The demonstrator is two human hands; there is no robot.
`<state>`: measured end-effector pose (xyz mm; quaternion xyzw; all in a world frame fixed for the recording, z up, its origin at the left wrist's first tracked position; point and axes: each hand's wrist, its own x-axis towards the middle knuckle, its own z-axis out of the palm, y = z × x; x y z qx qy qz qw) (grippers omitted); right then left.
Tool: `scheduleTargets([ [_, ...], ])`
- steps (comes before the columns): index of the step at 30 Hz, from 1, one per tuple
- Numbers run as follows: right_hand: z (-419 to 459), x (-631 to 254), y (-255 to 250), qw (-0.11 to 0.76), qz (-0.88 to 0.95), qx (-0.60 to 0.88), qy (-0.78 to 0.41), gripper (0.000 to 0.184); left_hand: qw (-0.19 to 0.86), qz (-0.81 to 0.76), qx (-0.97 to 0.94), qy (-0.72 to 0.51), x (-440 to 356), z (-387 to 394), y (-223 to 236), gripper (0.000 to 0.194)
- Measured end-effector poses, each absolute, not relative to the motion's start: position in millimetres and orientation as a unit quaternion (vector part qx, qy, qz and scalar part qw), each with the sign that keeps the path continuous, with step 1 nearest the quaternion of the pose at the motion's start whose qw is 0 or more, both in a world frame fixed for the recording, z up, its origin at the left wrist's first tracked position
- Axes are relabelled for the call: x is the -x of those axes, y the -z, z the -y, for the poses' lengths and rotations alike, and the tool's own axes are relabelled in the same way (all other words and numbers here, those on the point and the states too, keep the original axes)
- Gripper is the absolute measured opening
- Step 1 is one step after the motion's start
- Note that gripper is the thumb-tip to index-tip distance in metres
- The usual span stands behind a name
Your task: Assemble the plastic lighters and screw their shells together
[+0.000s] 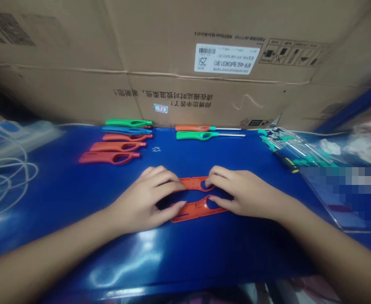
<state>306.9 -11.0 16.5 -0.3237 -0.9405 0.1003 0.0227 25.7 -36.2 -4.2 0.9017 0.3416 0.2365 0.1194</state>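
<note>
Two orange plastic lighter shell halves [194, 184] [195, 209] lie side by side on the blue table [185, 253] in front of me. My left hand [144, 198] rests on their left ends, fingers curled and pinching the pieces. My right hand [239, 192] grips their right ends, with fingertips on the upper half and the thumb on the lower one. Both halves lie flat, a small gap between them.
A row of several lighter bodies [118, 145], green, blue and orange, lies at the back left. Two long-nozzle lighters [204, 131] lie at the back centre. A bag of green parts [287, 145] and a screwdriver [285, 161] sit at the right. White cables [4, 177] lie left. A cardboard box [185, 59] stands behind.
</note>
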Motion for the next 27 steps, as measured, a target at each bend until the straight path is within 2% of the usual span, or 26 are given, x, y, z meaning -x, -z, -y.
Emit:
scheduleTargets([
  [6,9,-306,-11,0.014,0.943,0.313,-0.109,0.016,0.138,-0.321,-0.912,-0.216,-24,39,6,0.029],
  [16,8,-305,-15,0.019,0.943,0.312,-0.116,0.013,0.217,-0.320,-0.875,-0.292,-26,34,15,0.027],
  [27,8,-306,-14,0.017,0.941,0.325,-0.092,0.015,0.225,-0.332,-0.870,-0.286,-27,32,16,0.026],
])
